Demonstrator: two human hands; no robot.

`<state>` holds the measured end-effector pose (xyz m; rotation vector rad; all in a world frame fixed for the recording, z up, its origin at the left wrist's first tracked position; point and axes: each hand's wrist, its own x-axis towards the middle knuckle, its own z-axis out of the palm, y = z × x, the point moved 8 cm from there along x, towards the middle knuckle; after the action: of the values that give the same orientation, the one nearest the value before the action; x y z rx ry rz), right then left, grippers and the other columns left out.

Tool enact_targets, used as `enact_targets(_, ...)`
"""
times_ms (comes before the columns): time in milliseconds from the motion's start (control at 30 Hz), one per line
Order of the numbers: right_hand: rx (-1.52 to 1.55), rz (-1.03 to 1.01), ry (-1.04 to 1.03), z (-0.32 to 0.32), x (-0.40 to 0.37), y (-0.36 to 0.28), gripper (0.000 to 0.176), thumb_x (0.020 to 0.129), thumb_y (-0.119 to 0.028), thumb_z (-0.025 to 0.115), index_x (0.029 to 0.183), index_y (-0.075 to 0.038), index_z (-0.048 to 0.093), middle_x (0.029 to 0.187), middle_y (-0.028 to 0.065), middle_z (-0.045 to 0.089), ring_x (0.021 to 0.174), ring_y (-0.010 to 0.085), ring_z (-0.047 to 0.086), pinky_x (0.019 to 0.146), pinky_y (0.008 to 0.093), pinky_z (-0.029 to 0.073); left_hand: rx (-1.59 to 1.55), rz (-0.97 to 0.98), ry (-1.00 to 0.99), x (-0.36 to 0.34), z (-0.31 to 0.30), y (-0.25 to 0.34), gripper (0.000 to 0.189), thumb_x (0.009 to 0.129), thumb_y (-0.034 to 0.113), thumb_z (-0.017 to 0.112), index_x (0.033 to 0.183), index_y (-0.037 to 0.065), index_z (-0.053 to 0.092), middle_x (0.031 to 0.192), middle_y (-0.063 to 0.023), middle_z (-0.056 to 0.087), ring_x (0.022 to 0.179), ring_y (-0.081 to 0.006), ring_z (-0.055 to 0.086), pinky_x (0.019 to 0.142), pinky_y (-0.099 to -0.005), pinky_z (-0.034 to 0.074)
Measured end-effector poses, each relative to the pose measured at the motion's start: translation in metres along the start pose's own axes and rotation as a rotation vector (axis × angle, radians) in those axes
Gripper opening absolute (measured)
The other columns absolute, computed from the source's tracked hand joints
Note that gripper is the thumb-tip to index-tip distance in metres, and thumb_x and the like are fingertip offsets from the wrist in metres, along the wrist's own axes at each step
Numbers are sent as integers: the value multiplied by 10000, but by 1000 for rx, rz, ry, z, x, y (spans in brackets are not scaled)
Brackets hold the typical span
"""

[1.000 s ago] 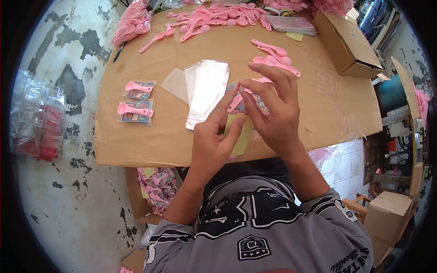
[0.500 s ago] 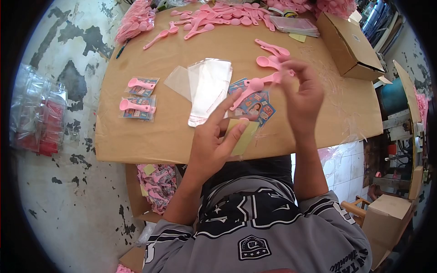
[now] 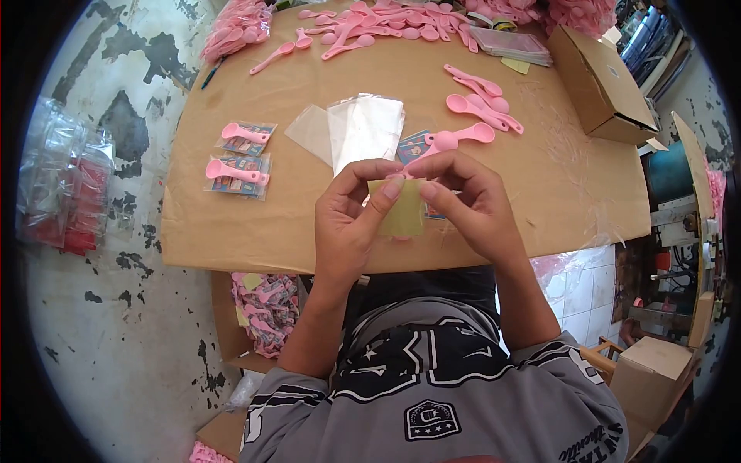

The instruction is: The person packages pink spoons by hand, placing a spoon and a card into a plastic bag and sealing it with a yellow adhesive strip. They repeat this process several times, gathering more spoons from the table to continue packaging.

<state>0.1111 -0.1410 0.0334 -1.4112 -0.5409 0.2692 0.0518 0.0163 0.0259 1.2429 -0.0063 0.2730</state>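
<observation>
A small yellow-green paper packet (image 3: 403,210) is held upright over the front of the table. My left hand (image 3: 346,220) pinches its upper left corner between thumb and fingers. At the upper right corner, my right hand (image 3: 480,210) is closed on the same packet. Bits of pink show at its top and bottom edges; what they belong to is mostly hidden. Just beyond the fingers lie a pink measuring spoon (image 3: 446,142) and blue printed cards (image 3: 414,147), partly covered by my hands. Clear plastic bags (image 3: 366,127) lie behind my left hand.
Two bagged pink spoons with cards (image 3: 239,176) lie at left. More loose spoons (image 3: 482,108) are at right, with a large pile (image 3: 386,23) at the back. A cardboard box (image 3: 606,85) stands at the back right. A carton of packed spoons (image 3: 266,309) sits below the table edge.
My right hand has come down and left from beside the loose spoons to the packet, and now grips its right corner. The packet has turned more upright in my left hand.
</observation>
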Motion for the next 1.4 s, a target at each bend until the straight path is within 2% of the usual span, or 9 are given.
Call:
enact_targets(67, 27, 58, -1, 2, 1, 7, 167, 1031, -145, 705, 1132, -12, 709, 965, -7, 706, 818, 31, 616, 707, 205, 483, 20, 19, -11, 1, -4, -3, 261, 1050, 101, 687, 1264, -48, 671, 1181, -139, 749, 1045, -145, 717, 901, -281, 588)
enact_targets(267, 123, 69, -38, -5, 3, 2, 156, 1039, -135, 693, 1141, -18, 710, 960, -6, 709, 860, 36, 639, 735, 207, 487, 74, -38, 12, -2, -5, 4, 223, 1033, 55, 688, 1235, -38, 692, 1131, -159, 784, 953, -133, 731, 834, -258, 556)
enact_targets(567, 175, 63, -72, -12, -5, -8, 108, 1009, -51, 650, 996, -4, 746, 963, -11, 685, 753, 27, 525, 675, 196, 410, 128, 131, -88, -6, -12, 6, 82, 1039, -1, 634, 1107, -10, 678, 897, -13, 723, 784, -19, 586, 683, -178, 431)
enact_targets(667, 116, -85, -107, -13, -5, -18, 112, 1012, -63, 655, 1008, 2, 745, 957, -15, 682, 754, 20, 523, 663, 188, 403, -19, 134, -88, -2, -14, 3, 67, 1024, -16, 643, 1083, 0, 669, 903, -23, 729, 805, -25, 620, 701, -176, 462)
enact_targets(767, -77, -5, -59, -11, -8, -16, 107, 1011, -63, 678, 1039, 13, 748, 964, -10, 685, 775, 19, 544, 656, 184, 409, 135, 58, -45, -5, -9, 5, 141, 1015, -17, 676, 1151, 2, 643, 927, -59, 759, 841, -45, 665, 738, -186, 497)
enact_targets(1067, 2, -35, -87, 3, -2, -26, 439, 987, -14, 723, 1403, -6, 583, 981, 15, 690, 894, 55, 652, 773, 199, 514, -188, -48, -88, -5, -20, -4, 607, 1021, 14, 696, 1552, 6, 402, 1023, -169, 796, 954, -143, 740, 879, -269, 570)
enact_targets(1267, 20, -97, -14, 8, -2, -35, 371, 992, -14, 725, 1350, -4, 631, 984, 2, 693, 899, 50, 656, 766, 191, 498, 228, -60, -264, -9, -9, 9, 496, 993, -33, 703, 1466, -27, 555, 1129, -215, 780, 1098, -218, 747, 972, -326, 581)
enact_targets(1300, -58, -124, 21, 3, -2, -36, 336, 995, -19, 724, 1323, -6, 650, 986, 0, 698, 897, 47, 656, 758, 190, 493, 335, -61, -253, -11, -15, 9, 342, 972, -77, 703, 1311, -31, 692, 1154, -186, 783, 1100, -211, 747, 990, -332, 573)
enact_targets(1400, -226, -192, 171, -26, -2, -36, 244, 1005, -39, 721, 1246, -9, 697, 991, -1, 709, 879, 40, 650, 730, 190, 478, 749, 395, -143, -4, -30, 60, 274, 967, -32, 715, 1237, -1, 757, 1168, -113, 799, 1093, -193, 758, 898, -296, 592)
